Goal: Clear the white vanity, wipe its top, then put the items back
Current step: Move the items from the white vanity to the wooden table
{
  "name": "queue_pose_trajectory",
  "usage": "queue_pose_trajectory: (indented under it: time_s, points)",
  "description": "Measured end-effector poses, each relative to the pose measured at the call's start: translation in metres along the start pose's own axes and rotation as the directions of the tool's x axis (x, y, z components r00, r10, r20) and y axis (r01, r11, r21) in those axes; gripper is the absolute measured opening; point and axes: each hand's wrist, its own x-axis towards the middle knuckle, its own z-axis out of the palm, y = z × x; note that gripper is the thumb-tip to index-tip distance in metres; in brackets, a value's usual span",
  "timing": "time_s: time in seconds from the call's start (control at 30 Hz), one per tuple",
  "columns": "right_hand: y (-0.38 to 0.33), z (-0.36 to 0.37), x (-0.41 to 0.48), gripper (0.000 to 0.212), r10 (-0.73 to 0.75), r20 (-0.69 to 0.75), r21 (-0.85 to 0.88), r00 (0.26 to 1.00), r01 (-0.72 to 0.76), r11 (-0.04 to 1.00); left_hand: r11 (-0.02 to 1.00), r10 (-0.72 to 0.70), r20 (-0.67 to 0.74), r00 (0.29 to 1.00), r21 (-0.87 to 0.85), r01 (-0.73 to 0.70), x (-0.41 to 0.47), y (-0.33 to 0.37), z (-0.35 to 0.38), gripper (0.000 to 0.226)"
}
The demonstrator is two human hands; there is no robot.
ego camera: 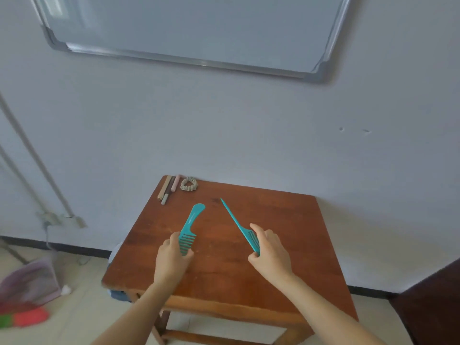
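A brown wooden table (pixel 224 277) stands against the wall. My left hand (pixel 171 257) grips the toothed end of a teal wide-tooth comb (pixel 192 221), whose handle points away toward the wall. My right hand (pixel 270 250) grips the toothed end of a teal tail comb (pixel 234 220), its thin pointed tail aimed up and left. Both combs are at or just above the tabletop. At the table's far left corner lie several pen-like sticks (pixel 167 189) and a grey-green scrunchie (pixel 189 183).
A whiteboard (pixel 194 31) hangs on the wall above. Left of the table on the tiled floor sit a pink dustpan (pixel 29 282) and a red and green brush (pixel 22 317). A dark piece of furniture (pixel 433 307) fills the lower right corner. Grey pipes (pixel 32 155) run down the left wall.
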Motion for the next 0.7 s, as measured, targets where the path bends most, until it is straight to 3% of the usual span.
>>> queue_pose_trajectory:
  time_s: [0.4,0.7]
  points:
    - [0.014,0.031,0.109,0.066,0.057,0.11,0.072,0.992,-0.065,0.995,0.988,-0.119,0.034,0.992,0.099,0.115,0.102,0.025,0.051,0.054]
    - [-0.005,0.039,0.129,0.065,0.201,0.073,0.068,0.977,-0.206,0.976,0.981,0.004,0.016,1.0,0.195,-0.007,0.147,0.014,0.059,0.047]
